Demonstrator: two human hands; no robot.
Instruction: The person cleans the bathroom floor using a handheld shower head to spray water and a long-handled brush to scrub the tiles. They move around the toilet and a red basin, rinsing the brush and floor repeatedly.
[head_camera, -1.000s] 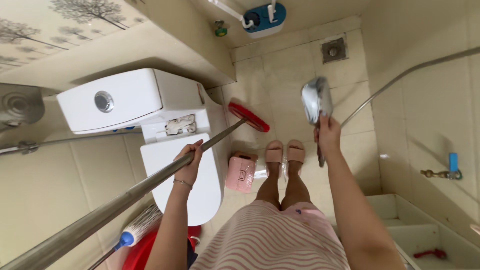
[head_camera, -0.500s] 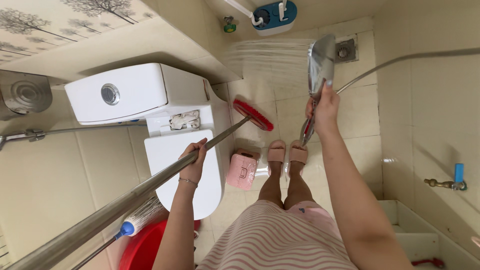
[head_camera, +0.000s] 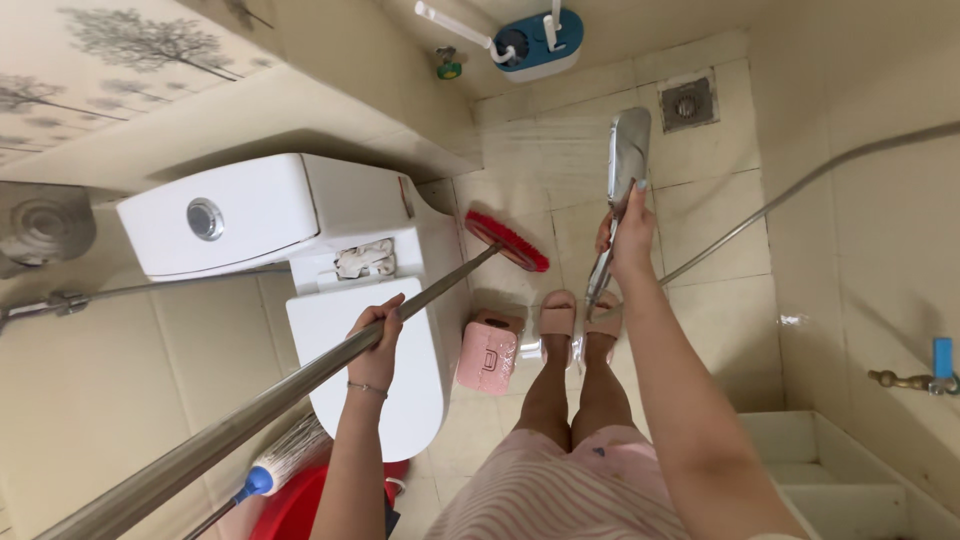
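Left hand (head_camera: 376, 338) grips the long metal broom handle (head_camera: 300, 375) at centre frame, its red brush head (head_camera: 506, 241) down on the floor tiles (head_camera: 700, 215). Right hand (head_camera: 628, 232) clasps the chrome shower head (head_camera: 628, 150), upper centre, spraying left.

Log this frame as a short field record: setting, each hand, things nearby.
setting: tiled bathroom, seen from above
left hand: closed around the metal handle of a red floor brush
right hand: holding a chrome shower head, spraying toward the floor
nearby: white toilet, pink bin, floor drain, red basin
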